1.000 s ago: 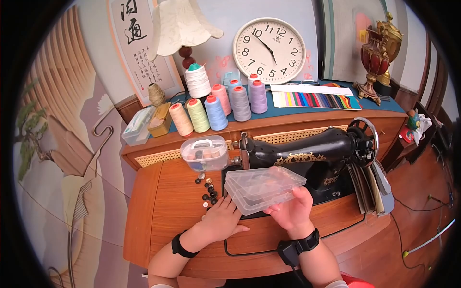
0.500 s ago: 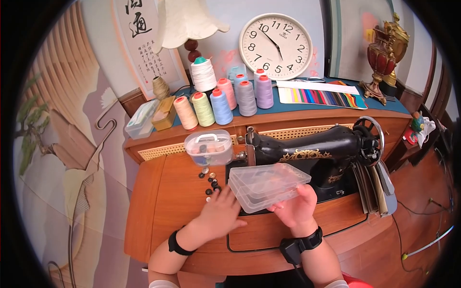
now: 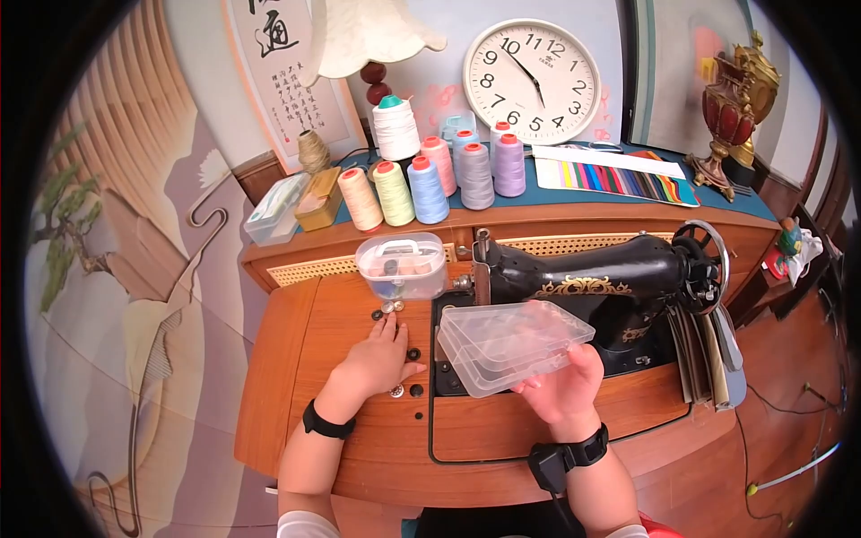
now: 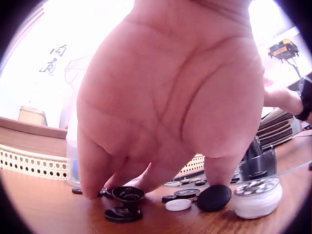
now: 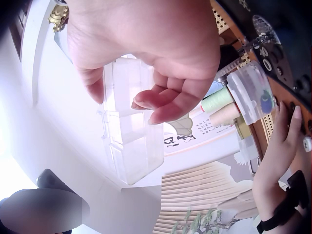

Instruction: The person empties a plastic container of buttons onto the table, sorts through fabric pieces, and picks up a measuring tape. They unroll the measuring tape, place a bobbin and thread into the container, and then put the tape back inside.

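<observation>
Lying under and around the left hand (image 3: 370, 365), loose buttons (image 4: 214, 198)

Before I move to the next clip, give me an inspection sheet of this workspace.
Surface: brown wooden sewing table, with a black sewing machine set in it.
Job's things: loose buttons, mostly dark, some pale, on the wood; a clear plastic box held above the table.
Clutter: clear handled tub behind the buttons; thread cones and a colour card on the back ledge.
Hands: left hand down among the buttons; right hand grips the box.
Cables: cords on the floor at right.
Surroundings: wall clock, lamp, ornate urn.
</observation>
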